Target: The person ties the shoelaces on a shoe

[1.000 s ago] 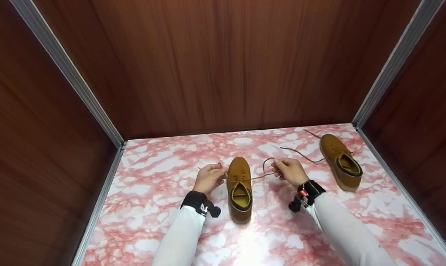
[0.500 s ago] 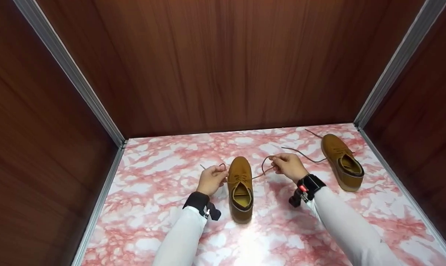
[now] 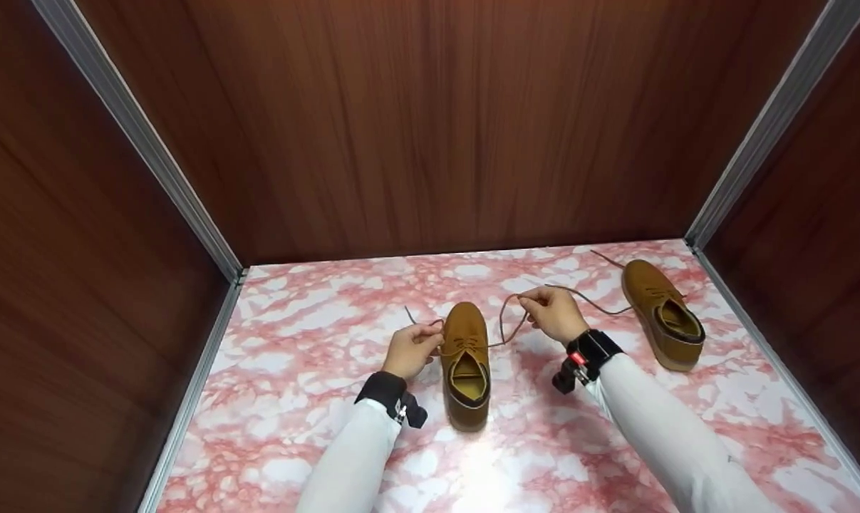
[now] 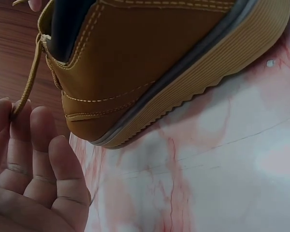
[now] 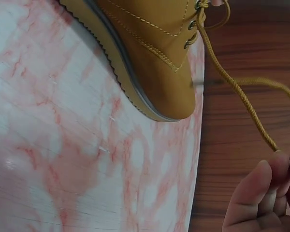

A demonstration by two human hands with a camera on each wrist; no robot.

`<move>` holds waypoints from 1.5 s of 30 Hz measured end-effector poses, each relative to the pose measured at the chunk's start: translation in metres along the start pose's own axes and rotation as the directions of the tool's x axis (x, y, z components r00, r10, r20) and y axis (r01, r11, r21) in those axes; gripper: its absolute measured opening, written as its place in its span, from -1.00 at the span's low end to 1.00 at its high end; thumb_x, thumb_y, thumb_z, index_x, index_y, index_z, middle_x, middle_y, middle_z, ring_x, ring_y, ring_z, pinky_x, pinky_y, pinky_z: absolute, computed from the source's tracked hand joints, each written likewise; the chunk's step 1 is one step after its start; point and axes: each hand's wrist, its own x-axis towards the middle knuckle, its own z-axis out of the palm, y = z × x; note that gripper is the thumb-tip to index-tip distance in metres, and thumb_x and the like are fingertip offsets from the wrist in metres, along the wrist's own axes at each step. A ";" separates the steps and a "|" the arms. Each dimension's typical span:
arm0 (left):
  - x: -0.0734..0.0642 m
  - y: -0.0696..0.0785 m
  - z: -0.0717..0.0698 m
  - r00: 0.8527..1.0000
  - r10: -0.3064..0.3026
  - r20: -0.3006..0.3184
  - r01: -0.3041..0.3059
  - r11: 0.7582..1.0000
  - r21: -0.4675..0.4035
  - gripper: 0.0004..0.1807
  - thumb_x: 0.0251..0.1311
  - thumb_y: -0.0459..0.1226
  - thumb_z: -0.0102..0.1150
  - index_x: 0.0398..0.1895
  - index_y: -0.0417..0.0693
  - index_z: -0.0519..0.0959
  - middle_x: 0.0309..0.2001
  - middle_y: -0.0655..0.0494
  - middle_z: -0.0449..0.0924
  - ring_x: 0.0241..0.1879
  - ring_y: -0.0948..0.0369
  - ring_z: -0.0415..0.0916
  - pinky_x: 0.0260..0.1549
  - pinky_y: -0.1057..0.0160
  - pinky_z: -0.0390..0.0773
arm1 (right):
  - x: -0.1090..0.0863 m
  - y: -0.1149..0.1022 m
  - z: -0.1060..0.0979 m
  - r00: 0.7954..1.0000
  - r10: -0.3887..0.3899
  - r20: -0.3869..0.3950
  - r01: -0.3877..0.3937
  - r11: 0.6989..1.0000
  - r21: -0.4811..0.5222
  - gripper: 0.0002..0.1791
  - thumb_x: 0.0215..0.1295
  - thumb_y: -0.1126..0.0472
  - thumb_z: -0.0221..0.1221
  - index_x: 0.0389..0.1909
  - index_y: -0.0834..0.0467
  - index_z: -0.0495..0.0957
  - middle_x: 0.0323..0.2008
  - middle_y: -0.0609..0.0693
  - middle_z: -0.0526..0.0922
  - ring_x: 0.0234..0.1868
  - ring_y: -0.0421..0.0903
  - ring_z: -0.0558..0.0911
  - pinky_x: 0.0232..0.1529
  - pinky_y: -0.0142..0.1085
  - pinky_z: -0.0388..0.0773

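A tan lace-up shoe [image 3: 465, 324] stands upright between my hands, toe pointing away. My left hand [image 3: 410, 350] is at its left side, pinching a shoelace between thumb and forefinger. In the left wrist view that shoelace [image 4: 30, 82] runs down from the top eyelets to the fingertips, the other fingers loosely bent. To the right of the shoe, my right hand [image 3: 556, 313] pinches the other lace end [image 3: 504, 313], which bends in a loop before the fingers. The right wrist view has this braided lace [image 5: 241, 99] stretched from the eyelets to the thumb and forefinger.
A second tan shoe [image 3: 650, 292] lies at the far right, its loose lace [image 3: 597, 308] trailing left close behind my right hand. Red-and-white marbled table top [image 3: 315, 427] lies under everything. Dark wood panels [image 3: 430, 142] enclose the back and sides.
My right hand has moved slightly away and left, its lace now forming a larger raised loop. My left hand has shifted a little right, its loose lace end swinging upward.
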 end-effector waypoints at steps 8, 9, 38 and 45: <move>0.000 -0.003 0.002 0.999 0.025 0.024 -0.026 1.000 0.005 -0.78 0.39 -0.36 0.25 -0.02 -0.35 0.70 -0.12 -0.35 0.77 -0.23 -0.10 0.78 -0.42 0.35 0.61 | 0.003 -0.006 -0.001 0.997 0.056 -0.059 -0.053 0.997 0.048 -0.76 0.43 0.13 0.30 -0.29 0.26 0.65 -0.47 -0.05 0.68 -0.46 -0.19 0.64 -0.39 -0.38 0.66; 0.000 -0.003 0.002 0.999 0.024 0.025 -0.024 1.000 0.005 -0.78 0.39 -0.36 0.26 -0.02 -0.34 0.71 -0.13 -0.34 0.77 -0.23 -0.11 0.78 -0.41 0.33 0.62 | 0.003 -0.006 -0.001 0.996 0.057 -0.063 -0.054 0.998 0.043 -0.75 0.43 0.12 0.30 -0.30 0.26 0.66 -0.48 -0.08 0.67 -0.46 -0.18 0.64 -0.40 -0.40 0.64; 0.000 -0.009 0.008 0.994 0.085 0.064 -0.091 0.991 0.099 -0.84 0.35 -0.35 0.31 -0.11 -0.24 0.77 -0.14 -0.16 0.80 -0.28 0.23 0.72 -0.28 0.30 0.72 | 0.015 -0.063 0.061 0.982 -0.165 0.093 0.177 0.973 -0.149 -0.76 0.45 0.11 0.29 -0.15 0.22 0.77 -0.30 0.14 0.78 -0.37 -0.23 0.54 -0.26 -0.37 0.46; -0.002 -0.011 0.007 0.995 0.081 0.053 -0.085 0.994 0.076 -0.85 0.34 -0.36 0.32 -0.13 -0.27 0.76 -0.17 -0.17 0.79 -0.32 0.26 0.69 -0.28 0.36 0.70 | 0.013 -0.040 0.043 0.982 -0.170 0.077 0.181 0.969 -0.168 -0.80 0.45 0.16 0.29 -0.18 0.22 0.77 -0.42 0.06 0.73 -0.44 -0.24 0.50 -0.33 -0.37 0.45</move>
